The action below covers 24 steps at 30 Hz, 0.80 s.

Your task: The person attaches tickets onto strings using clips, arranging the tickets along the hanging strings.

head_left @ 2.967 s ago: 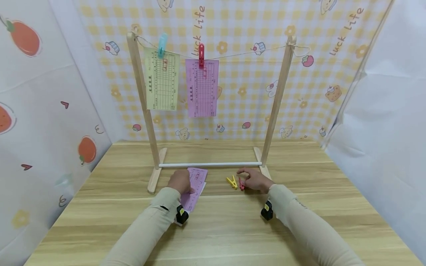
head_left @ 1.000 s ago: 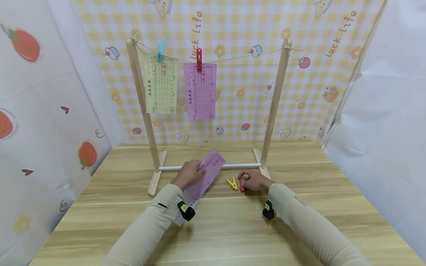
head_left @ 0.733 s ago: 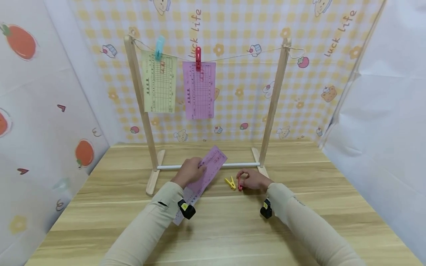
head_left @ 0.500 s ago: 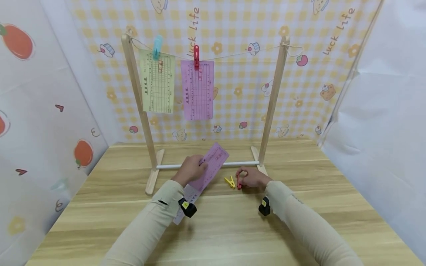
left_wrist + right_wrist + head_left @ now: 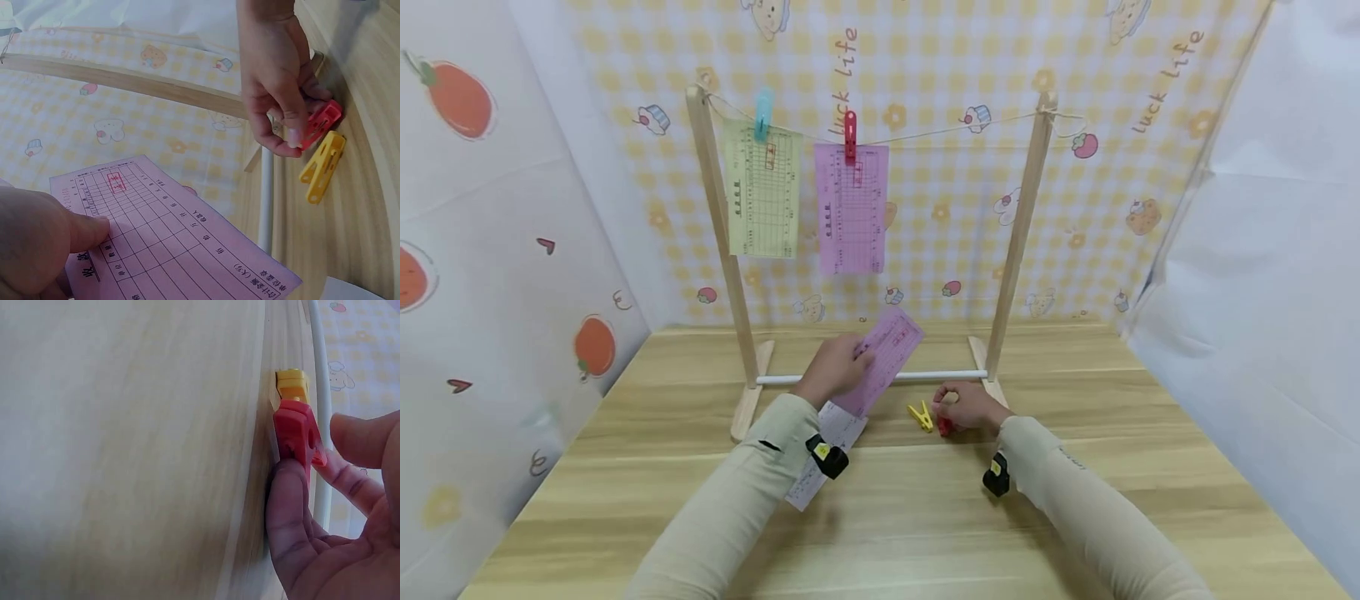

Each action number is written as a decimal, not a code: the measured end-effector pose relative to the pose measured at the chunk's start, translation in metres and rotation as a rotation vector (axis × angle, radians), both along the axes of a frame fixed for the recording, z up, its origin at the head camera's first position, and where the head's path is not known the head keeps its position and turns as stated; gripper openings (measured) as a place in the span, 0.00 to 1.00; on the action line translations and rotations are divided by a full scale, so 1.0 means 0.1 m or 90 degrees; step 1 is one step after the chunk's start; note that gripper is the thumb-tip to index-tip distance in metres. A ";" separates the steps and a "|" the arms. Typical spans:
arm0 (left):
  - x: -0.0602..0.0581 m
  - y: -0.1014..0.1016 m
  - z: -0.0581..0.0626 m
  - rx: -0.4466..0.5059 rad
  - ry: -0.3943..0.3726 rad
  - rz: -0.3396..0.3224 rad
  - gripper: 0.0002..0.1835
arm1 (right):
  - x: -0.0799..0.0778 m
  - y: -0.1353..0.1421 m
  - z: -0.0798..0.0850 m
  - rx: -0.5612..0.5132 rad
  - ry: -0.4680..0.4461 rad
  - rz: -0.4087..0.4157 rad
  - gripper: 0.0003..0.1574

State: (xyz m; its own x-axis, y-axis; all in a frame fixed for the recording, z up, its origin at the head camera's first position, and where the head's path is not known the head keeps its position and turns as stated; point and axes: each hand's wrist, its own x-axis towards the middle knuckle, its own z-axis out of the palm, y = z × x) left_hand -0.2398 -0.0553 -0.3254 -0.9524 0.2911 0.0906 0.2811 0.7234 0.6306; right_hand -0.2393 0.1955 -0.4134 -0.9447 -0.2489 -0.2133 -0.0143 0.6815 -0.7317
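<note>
My left hand [image 5: 838, 367] pinches a pink receipt slip [image 5: 891, 350] between thumb and fingers, its far end raised in front of the white crossbar. Under my left wrist, a whitish printed slip [image 5: 827, 442] shows on the table. My right hand [image 5: 973, 407] is low at the table, its fingers around a red clothespin [image 5: 294, 428]; in the left wrist view the thumb lies along one end of it. A yellow clothespin [image 5: 921, 417] lies just left of the red one.
A wooden stand [image 5: 1021, 233] carries a string [image 5: 925, 133] between its posts. On the string hang a pale green receipt [image 5: 763, 200] under a blue clothespin [image 5: 763, 115] and a pink receipt [image 5: 852, 217] under a red one. A white crossbar [image 5: 940, 375] joins the feet.
My left hand has picked the pink slip up off the table and moved it up and to the right, leaving the whitish slip behind. My right hand has taken hold of the red clothespin.
</note>
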 end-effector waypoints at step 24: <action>-0.04 0.15 0.33 0.004 0.028 -0.012 0.12 | -0.04 0.10 0.24 -0.005 0.059 0.028 0.03</action>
State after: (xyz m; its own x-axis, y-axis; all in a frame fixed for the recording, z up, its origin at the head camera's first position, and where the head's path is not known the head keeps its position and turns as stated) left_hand -0.2439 -0.0402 -0.2923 -0.9419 0.3080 0.1339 0.3220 0.7143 0.6214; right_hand -0.2431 0.2052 -0.3896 -0.9488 -0.2912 -0.1228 -0.1119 0.6729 -0.7312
